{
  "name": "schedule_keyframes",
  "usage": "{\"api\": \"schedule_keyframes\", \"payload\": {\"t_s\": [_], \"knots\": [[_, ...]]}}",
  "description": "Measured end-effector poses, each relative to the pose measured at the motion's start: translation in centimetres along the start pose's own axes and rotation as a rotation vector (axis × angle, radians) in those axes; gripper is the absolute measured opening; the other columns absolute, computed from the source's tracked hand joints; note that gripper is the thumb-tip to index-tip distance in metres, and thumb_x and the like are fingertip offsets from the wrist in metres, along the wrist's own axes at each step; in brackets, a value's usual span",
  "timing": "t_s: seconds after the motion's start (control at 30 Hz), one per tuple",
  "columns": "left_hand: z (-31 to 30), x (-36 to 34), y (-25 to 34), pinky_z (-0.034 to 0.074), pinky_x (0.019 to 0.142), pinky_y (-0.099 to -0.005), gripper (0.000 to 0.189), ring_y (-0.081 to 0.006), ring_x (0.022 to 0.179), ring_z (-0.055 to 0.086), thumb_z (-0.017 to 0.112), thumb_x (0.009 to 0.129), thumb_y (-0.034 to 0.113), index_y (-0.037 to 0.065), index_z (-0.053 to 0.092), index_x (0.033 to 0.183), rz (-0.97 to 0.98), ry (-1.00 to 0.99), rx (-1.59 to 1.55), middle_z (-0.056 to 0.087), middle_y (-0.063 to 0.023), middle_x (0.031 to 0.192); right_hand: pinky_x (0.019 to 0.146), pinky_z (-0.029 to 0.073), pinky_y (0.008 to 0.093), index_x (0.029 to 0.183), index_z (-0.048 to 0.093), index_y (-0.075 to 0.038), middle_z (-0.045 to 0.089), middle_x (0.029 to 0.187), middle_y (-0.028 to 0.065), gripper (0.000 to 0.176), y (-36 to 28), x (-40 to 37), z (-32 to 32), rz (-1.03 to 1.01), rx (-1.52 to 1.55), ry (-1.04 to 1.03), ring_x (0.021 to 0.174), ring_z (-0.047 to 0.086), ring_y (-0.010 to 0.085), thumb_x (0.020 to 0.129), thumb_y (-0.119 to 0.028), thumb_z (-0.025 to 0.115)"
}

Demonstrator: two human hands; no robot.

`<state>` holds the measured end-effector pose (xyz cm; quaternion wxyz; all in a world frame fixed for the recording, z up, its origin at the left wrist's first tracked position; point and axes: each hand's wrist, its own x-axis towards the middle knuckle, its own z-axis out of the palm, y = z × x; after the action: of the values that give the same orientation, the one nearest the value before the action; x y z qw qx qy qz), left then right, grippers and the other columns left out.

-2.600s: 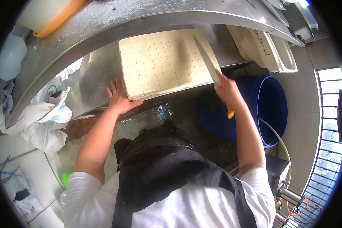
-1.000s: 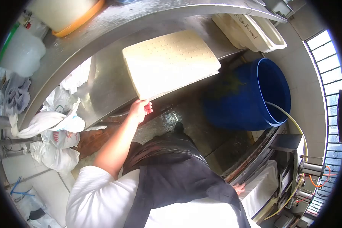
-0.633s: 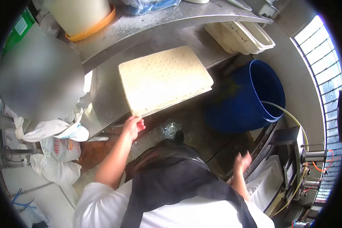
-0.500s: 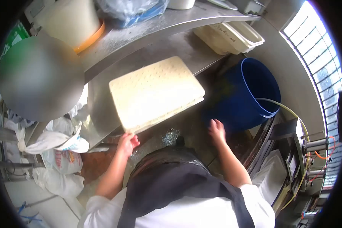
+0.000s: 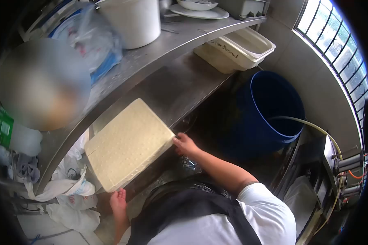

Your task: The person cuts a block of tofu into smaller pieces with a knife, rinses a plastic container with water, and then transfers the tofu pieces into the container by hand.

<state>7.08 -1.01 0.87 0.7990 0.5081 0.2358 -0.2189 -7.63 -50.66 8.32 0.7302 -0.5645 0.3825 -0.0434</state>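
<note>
A large pale-yellow rectangular slab point(image 5: 129, 143) with a dimpled top lies on the lower metal shelf, its near edge toward me. My right hand point(image 5: 185, 145) grips the slab's right corner, thumb on the side, other fingers partly hidden. At the slab's near left corner, my left hand point(image 5: 118, 201) has its fingers extended upward and loosely apart, with fingertips right at the lower edge.
A blue barrel point(image 5: 243, 118) with a hose point(image 5: 310, 121) stands to the right. White tubs point(image 5: 221, 53) sit on the lower shelf point(image 5: 163, 87). The upper shelf point(image 5: 180, 38) holds a white bucket point(image 5: 137, 24) and bagged items. White bags point(image 5: 71, 196) hang at left.
The slab has shifted left along the shelf. My right hand has come from beside the barrel to its right corner. My left hand has loosened from the near corner. The view has turned.
</note>
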Motion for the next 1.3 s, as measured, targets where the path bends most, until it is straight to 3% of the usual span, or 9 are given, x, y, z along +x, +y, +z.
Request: {"api": "schedule_keyframes", "payload": {"t_s": [0.17,0.23,0.33,0.4,0.5,0.7,0.77,0.97,1.3], "knots": [[4.5,1.0,-3.5,0.061,0.093,-0.0501,0.026,-0.0306,0.095,0.071,0.062,0.102,0.018,0.003,0.06,0.124,-0.056,0.058,-0.107,0.07,-0.015,0.108,0.069,0.052,0.0301,0.139,0.049,-0.003,0.063,0.097,0.007,0.045,-13.2,2.5,-19.6,-0.667,0.287,0.625,0.079,0.06,0.0136,0.103,-0.022,0.068],[12.5,-1.9,-5.9,0.062,0.087,-0.049,0.027,-0.0297,0.092,0.071,0.064,0.101,0.02,0.005,0.061,0.122,-0.169,-0.021,0.151,0.071,-0.0142,0.105,0.063,0.05,0.0268,0.138,0.047,-0.001,0.061,0.094,0.0055,0.048,-18.8,3.3,-29.3,-0.91,0.461,0.799,0.075,0.058,0.0114,0.104,-0.025,0.07],[32.1,-6.5,-9.8,0.058,0.068,-0.0359,0.018,-0.0187,0.082,0.068,0.067,0.104,0.025,0.011,0.065,0.116,-0.19,-0.256,0.758,0.072,-0.0063,0.099,0.064,0.053,0.0275,0.137,0.047,0.0,0.061,0.097,0.0052,0.048,-24.1,5.3,-40.0,-0.812,0.568,0.945,0.074,0.06,0.0122,0.104,-0.027,0.069],[44.7,-7.8,-13.0,0.055,0.073,-0.0315,0.026,-0.0151,0.085,0.065,0.072,0.103,0.028,0.006,0.068,0.117,0.339,-0.626,1.047,0.072,-0.0052,0.099,0.061,0.056,0.0281,0.133,0.049,-0.001,0.061,0.096,0.0051,0.045,-26.1,5.9,-43.6,-0.723,0.644,0.771,0.071,0.061,0.0129,0.105,-0.029,0.069],[66.1,-16.6,-12.5,0.053,0.097,-0.0419,0.042,-0.0333,0.11,0.066,0.083,0.09,0.02,0.0,0.065,0.122,1.373,-1.046,1.091,0.069,-0.017,0.118,0.058,0.055,0.0282,0.13,0.05,-0.002,0.062,0.093,0.0044,0.041,-26.9,7.8,-44.8,-0.734,0.86,0.484,0.069,0.061,0.0128,0.105,-0.03,0.069],[89.6,-23.8,-16.8,0.049,0.109,-0.0498,0.064,-0.0429,0.124,0.062,0.081,0.089,0.032,-0.005,0.056,0.134,1.94,-1.203,1.21,0.066,-0.0256,0.125,0.064,0.057,0.0289,0.121,0.05,0.0,0.063,0.096,0.0092,0.028,-27.8,7.6,-43.6,-0.859,0.891,0.368,0.075,0.064,0.0166,0.1,-0.004,0.069],[93.1,-23.7,-16.4,0.054,0.101,-0.0488,0.06,-0.0409,0.113,0.07,0.078,0.089,0.04,-0.003,0.064,0.129,1.332,-1.267,1.749,0.073,-0.024,0.113,0.063,0.056,0.0292,0.119,0.05,-0.001,0.063,0.095,0.0089,0.028,-27.6,7.9,-43.9,-0.842,0.87,0.311,0.073,0.063,0.0168,0.097,0.001,0.068],[95.1,-21.7,-16.7,0.056,0.094,-0.0488,0.052,-0.0397,0.106,0.072,0.069,0.091,0.054,0.007,0.079,0.108,1.214,-1.259,2.007,0.077,-0.0216,0.109,0.058,0.055,0.0299,0.105,0.05,-0.006,0.059,0.083,0.0042,0.024,-28.8,7.1,-43.5,-0.685,0.926,0.251,0.066,0.059,0.0145,0.091,0.006,0.066],[88.3,-22.7,-10.6,0.055,0.096,-0.0539,0.026,-0.0454,0.107,0.069,0.063,0.098,0.022,0.0,0.067,0.113,1.414,-1.256,1.68,0.072,-0.0254,0.111,0.058,0.043,0.0239,0.098,0.047,-0.01,0.056,0.086,0.0019,0.026,-27.3,6.1,-39.5,-0.805,0.841,0.373,0.065,0.05,0.0096,0.086,0.005,0.066]]}}
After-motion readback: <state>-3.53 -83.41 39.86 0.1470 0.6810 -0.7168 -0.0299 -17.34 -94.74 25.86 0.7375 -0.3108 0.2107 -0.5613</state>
